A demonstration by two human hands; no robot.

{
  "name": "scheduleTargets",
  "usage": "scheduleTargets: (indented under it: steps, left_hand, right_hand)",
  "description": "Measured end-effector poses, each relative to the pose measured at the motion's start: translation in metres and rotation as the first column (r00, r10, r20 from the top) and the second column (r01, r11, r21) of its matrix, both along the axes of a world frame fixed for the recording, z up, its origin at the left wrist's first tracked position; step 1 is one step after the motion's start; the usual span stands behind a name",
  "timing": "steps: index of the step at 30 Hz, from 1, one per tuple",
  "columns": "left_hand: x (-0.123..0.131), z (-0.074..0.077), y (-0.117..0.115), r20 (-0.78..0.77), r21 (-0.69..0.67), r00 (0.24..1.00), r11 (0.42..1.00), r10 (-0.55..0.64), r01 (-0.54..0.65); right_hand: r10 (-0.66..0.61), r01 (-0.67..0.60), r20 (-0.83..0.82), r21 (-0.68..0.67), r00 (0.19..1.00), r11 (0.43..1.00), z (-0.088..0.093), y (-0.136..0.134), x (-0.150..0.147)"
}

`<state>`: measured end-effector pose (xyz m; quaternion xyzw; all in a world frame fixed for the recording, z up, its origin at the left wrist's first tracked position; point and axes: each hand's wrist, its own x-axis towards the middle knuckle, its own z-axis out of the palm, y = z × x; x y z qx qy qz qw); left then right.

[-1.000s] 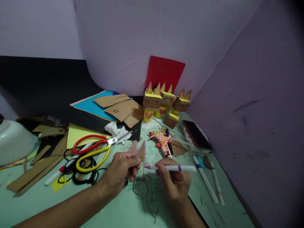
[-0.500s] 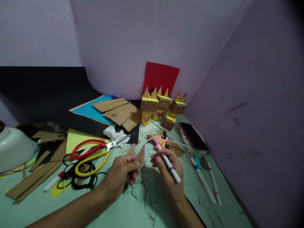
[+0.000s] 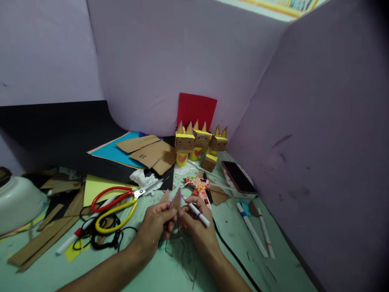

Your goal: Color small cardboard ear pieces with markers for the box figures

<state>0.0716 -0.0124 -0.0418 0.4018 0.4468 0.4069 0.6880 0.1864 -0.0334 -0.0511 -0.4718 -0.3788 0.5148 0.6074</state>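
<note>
Just right of the scissors (image 3: 121, 198): left hand (image 3: 154, 225) pinching two pointed cardboard ears (image 3: 172, 199); right hand (image 3: 196, 227) gripping purple marker (image 3: 197, 213). Edging apparently under way; three eared figures (image 3: 197, 142) finished behind.

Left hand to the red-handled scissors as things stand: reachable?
Probably yes, but not freely. The scissors lie just beside the left hand, on top of the clutter with nothing over them. The catch: the left hand is pinching pointed cardboard pieces, so it would have to set them down first.
</note>
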Motion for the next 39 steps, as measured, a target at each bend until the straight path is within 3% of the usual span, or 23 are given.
scheduleTargets:
  steps: [7,11,13,17,22,28,33,36,39]
  left_hand:
    - [0.001,0.005,0.001,0.026,0.031,0.999,0.999,-0.032,0.031]
    - [-0.007,0.009,0.007,0.008,0.075,0.986,0.983,0.169,-0.169]
    - [-0.013,0.011,0.010,0.011,0.100,0.978,0.973,0.209,-0.209]
    - [-0.020,0.015,0.011,0.050,0.138,0.987,0.977,0.155,-0.160]
    - [-0.018,0.016,0.012,-0.036,0.175,0.991,0.977,0.129,-0.121]
    - [-0.012,0.011,0.010,-0.029,0.059,0.996,0.994,-0.087,0.089]
    - [-0.008,0.005,0.009,-0.077,0.008,0.997,1.000,-0.025,0.025]
    - [-0.008,0.002,0.010,-0.106,-0.025,0.994,0.999,-0.038,0.035]
    - [-0.007,0.002,0.009,-0.127,-0.025,0.989,0.997,-0.072,0.069]
  right_hand:
    - [-0.046,0.046,-0.012,0.067,0.999,0.997,-0.005,0.004,0.005]
    - [-0.059,0.066,-0.071,0.098,0.996,0.993,-0.004,0.006,0.009]
    - [-0.065,0.074,-0.089,0.096,0.994,0.993,-0.004,0.007,0.010]
    - [-0.050,0.055,-0.056,0.084,0.997,0.995,-0.003,0.006,0.010]
    - [-0.004,0.005,-0.050,0.020,0.999,1.000,-0.001,0.004,0.007]
    - [0.029,-0.029,-0.031,-0.001,0.999,1.000,-0.004,0.001,0.004]
    - [0.087,-0.087,0.033,-0.007,0.996,0.996,-0.001,0.000,0.007]
    - [-0.053,0.046,0.092,0.075,0.994,0.996,0.004,0.001,0.018]
    - [-0.251,0.237,0.060,0.178,0.966,0.955,0.007,0.001,0.033]
